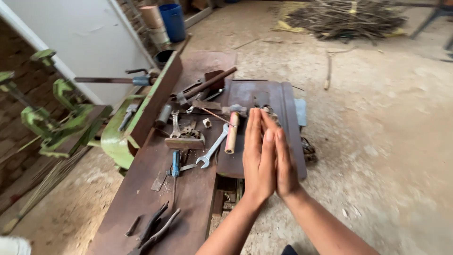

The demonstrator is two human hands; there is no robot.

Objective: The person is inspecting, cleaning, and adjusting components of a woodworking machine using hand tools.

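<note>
no packages, labels, signs or screens anywhere in view

Head-worn view, steeply downward, close over the workbench (141,198) and dirt floor (377,118).

A rusty brown counter (141,198) carries a blue-handled screwdriver (175,166), black pliers (155,226) near its close end and a long dark bar (210,82) at its far end. A green machine frame (61,125) stands to the counter's left, before a white panel (85,33). Farther off, a blue barrel (172,20) sits by the wall and a heap of dry sticks (344,18) lies on the dirt floor (377,118)
</note>
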